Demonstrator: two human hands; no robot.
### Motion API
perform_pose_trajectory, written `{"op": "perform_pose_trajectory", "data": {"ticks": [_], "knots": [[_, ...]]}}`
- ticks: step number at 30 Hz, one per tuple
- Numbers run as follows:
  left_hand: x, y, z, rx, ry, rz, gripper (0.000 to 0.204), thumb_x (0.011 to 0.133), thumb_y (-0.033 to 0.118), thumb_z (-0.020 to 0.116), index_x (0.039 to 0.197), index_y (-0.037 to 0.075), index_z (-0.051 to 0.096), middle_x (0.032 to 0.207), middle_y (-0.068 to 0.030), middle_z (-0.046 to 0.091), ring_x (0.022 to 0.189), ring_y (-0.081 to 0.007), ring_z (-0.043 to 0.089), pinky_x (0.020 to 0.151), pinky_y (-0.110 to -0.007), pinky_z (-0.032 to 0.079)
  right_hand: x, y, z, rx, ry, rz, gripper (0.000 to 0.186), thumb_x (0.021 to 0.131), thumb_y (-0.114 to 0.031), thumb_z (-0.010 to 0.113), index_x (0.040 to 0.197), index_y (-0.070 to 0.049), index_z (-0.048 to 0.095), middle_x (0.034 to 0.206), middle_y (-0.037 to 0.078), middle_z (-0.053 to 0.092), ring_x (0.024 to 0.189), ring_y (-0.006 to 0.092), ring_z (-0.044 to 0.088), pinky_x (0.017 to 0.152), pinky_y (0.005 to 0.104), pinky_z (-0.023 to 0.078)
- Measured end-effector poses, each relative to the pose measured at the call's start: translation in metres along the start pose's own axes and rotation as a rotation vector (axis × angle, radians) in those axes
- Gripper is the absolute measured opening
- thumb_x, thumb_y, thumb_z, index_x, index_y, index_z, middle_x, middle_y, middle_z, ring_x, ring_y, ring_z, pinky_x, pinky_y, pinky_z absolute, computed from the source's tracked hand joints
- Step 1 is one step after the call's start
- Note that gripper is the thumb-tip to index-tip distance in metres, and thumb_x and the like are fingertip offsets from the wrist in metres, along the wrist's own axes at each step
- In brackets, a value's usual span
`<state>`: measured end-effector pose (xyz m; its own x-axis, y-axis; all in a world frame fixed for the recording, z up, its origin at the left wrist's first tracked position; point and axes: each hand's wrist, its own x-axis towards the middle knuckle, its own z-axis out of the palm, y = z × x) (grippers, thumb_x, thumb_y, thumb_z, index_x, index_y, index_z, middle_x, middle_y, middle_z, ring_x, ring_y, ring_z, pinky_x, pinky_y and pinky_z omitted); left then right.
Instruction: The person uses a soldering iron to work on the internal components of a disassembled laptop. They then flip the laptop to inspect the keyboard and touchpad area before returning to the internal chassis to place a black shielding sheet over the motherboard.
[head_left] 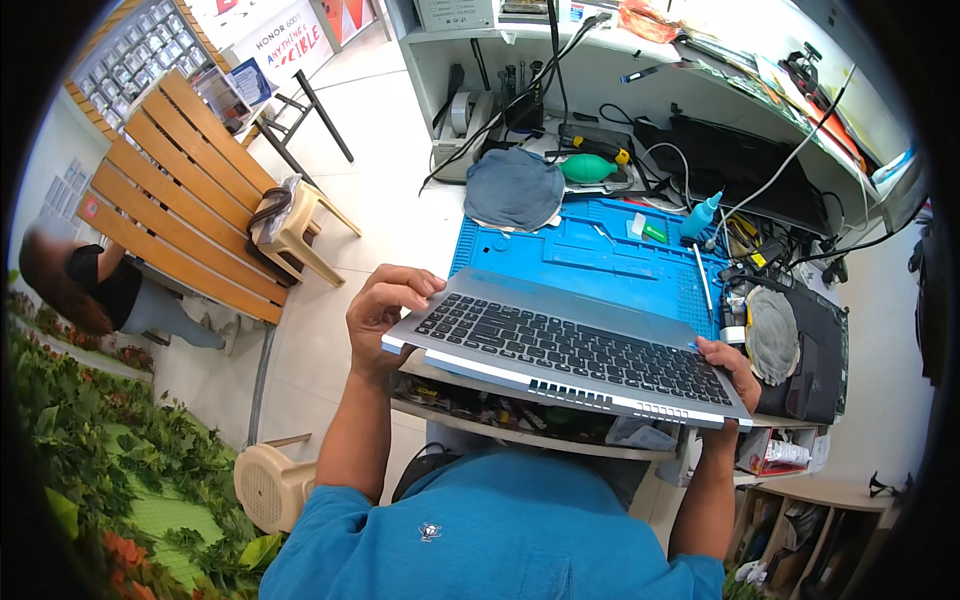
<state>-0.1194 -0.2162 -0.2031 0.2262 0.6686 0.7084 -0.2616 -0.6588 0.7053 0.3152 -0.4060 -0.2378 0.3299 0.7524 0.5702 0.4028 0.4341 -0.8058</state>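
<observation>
A silver laptop base (pixel 610 315) with a black keyboard (pixel 560 338) spans the space between my hands, over the near edge of the bench. Its keys face up, and a vented edge (pixel 570 394) points toward me. No screen shows above it. My left hand (pixel 385 310) grips its left end, thumb and fingers closed around the corner. At the right end, my right hand (pixel 735 375) holds the other side with the thumb on top; its other fingers are partly hidden underneath. Beyond the laptop lies a blue work mat (pixel 600 265), partly covered by it.
On the mat are a grey cloth pad (pixel 514 190), a green blower bulb (pixel 588 168) and a light-blue dropper bottle (pixel 702 215). A second grey pad (pixel 772 335) rests on a black device (pixel 820 370) at right. Cables hang from the shelf (pixel 640 45). A person (pixel 110 280) is at far left.
</observation>
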Motion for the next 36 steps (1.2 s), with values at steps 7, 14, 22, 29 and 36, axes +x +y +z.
{"op": "perform_pose_trajectory", "data": {"ticks": [7,14,22,29,36], "knots": [[-0.007,0.003,-0.016,0.141,-0.048,0.007,0.026,0.083,0.011,0.095,0.096,0.005,0.073,0.103,-0.0114,0.074,0.102,-0.0281,0.077,0.092,-0.040,0.064,-0.005,0.006,0.000,0.009,0.016,0.027,0.020,0.094,-0.007,0.083,0.108,0.004,0.074,0.115,0.023,0.080,0.116,0.0355,0.078,0.107,0.0512,0.062],[0.005,-0.005,-0.014,0.244,-0.062,0.045,0.022,0.083,0.000,0.091,0.097,0.003,0.075,0.103,-0.0139,0.078,0.101,-0.0270,0.078,0.091,-0.039,0.064,-0.002,0.008,-0.002,0.033,0.037,0.007,0.026,0.101,-0.019,0.075,0.110,0.006,0.076,0.119,0.025,0.080,0.114,0.0364,0.079,0.107,0.0510,0.060],[-0.027,-0.020,-0.027,0.221,-0.006,0.038,0.052,0.100,0.052,0.077,0.099,0.001,0.067,0.106,-0.0188,0.070,0.101,-0.0308,0.071,0.094,-0.047,0.062,0.004,-0.008,0.002,-0.142,-0.001,-0.198,0.025,0.085,-0.001,0.087,0.106,0.002,0.074,0.114,0.020,0.081,0.108,0.0320,0.081,0.096,0.0419,0.065],[-0.028,-0.034,-0.022,0.134,0.067,0.000,0.052,0.102,0.052,0.075,0.104,0.001,0.067,0.114,-0.0172,0.066,0.111,-0.0316,0.069,0.101,-0.049,0.060,0.000,-0.009,0.003,-0.184,0.061,-0.236,0.029,0.081,0.001,0.090,0.103,-0.001,0.071,0.108,0.015,0.080,0.106,0.0312,0.081,0.094,0.0408,0.065],[-0.036,-0.031,0.000,0.314,0.079,-0.042,0.015,0.093,0.006,0.082,0.102,0.004,0.070,0.115,-0.0140,0.068,0.113,-0.0261,0.070,0.102,-0.043,0.060,-0.007,-0.011,0.005,-0.238,0.036,-0.281,0.029,0.080,0.003,0.090,0.099,0.000,0.068,0.106,0.017,0.079,0.102,0.0329,0.081,0.095,0.0463,0.066]]}}
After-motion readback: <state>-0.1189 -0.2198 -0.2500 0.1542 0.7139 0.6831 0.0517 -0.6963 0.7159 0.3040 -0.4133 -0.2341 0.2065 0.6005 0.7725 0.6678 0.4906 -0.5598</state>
